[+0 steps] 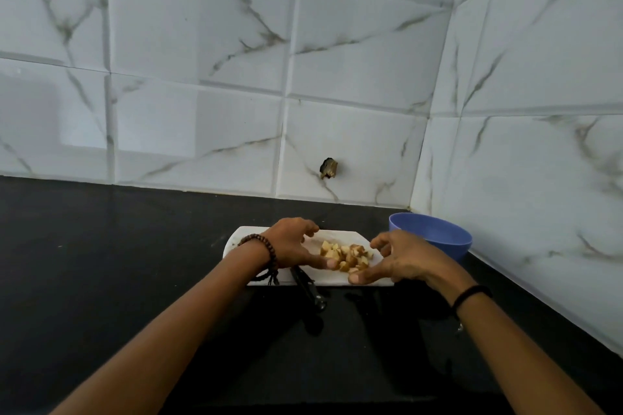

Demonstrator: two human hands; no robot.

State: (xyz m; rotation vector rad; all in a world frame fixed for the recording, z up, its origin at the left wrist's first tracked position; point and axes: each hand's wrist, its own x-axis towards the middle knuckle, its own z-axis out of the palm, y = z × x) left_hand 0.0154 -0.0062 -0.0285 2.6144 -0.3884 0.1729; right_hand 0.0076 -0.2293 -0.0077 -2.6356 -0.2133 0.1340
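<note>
One pile of diced fruit pieces (pixel 347 256), pale with brownish skin, lies in the middle of one white cutting board (pixel 236 242) on the black surface (pixel 101 263). The pieces are too small and heaped to count.

Two hands flank the pile. The left hand (pixel 293 242) is on its left side and the right hand (pixel 404 259) on its right. Both have their fingers spread and loosely curved toward the pieces, and neither grips anything. The left thumb touches the near-left edge of the pile, and the right thumb rests on the board just in front of it.

One black-handled knife (pixel 308 286) lies across the board's near edge, its handle reaching out onto the surface. One blue bowl (pixel 435 236) stands just beside the board's far right corner, close to the tiled wall. The left wrist wears one beaded bracelet (pixel 266 246) and the right wrist one black band (pixel 472 293).
</note>
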